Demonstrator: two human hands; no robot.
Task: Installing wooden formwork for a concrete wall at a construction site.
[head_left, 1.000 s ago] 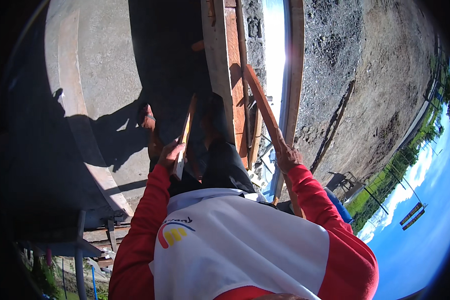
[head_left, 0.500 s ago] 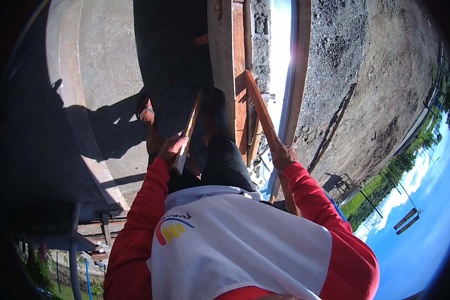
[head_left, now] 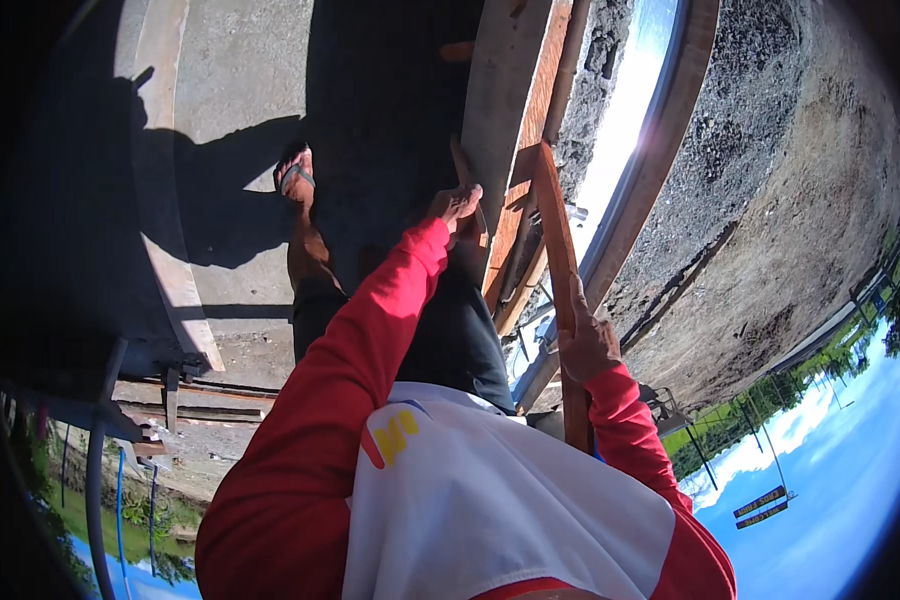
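Observation:
My left hand [head_left: 457,205] is closed around a short wooden strip [head_left: 460,162], much of which lies in shadow or behind the fingers. That hand is beside the wide grey plank [head_left: 505,95] with its reddish wooden edge. A long reddish-brown wooden board [head_left: 558,228] slants down towards my body, and my right hand [head_left: 588,342] grips it around its lower half. The far end of the board meets the reddish edge of the plank, and its near end reaches the front of my shirt.
Left of me is a concrete floor [head_left: 240,60] crossed by deep shadow. My sandalled foot [head_left: 296,175] stands there. On the right run a bright strip [head_left: 635,75], a wooden rail [head_left: 660,150] and gravel [head_left: 740,130]. A small wood scrap [head_left: 457,51] lies ahead.
My left hand has moved right and forward with the wooden strip, up to the grey plank. My right hand still grips the long board, now more upright in view. The whole view has turned slightly.

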